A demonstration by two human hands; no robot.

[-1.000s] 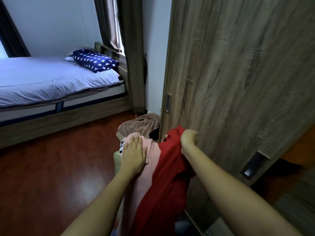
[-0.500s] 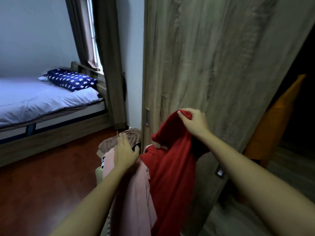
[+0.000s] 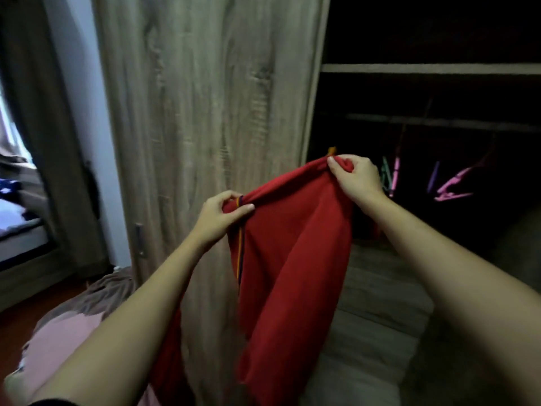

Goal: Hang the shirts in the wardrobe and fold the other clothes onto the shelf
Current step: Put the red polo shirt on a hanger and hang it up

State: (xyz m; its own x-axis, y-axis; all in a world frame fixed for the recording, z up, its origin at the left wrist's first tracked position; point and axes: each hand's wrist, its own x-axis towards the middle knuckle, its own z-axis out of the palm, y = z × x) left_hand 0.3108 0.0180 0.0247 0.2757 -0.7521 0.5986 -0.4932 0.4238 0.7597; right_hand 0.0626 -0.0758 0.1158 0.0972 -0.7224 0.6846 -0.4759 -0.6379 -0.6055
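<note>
Now both hands hold red garment (image 3: 292,253) hanging lengthwise downward.

A pale wall (image 3: 79,112) and dark curtain (image 3: 38,142) stand left of a wood-grain sliding door (image 3: 210,98), with reddish wooden floor (image 3: 17,323) below and a bed (image 3: 17,230) at far left.

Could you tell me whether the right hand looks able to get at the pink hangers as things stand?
Probably not yet: the right hand is close to the pink hangers, but its grip is on the red garment.

Red garment (image 3: 287,259) hem cut off below; wardrobe interior (image 3: 439,92) dark; hangers (image 3: 450,189) blurred.
</note>
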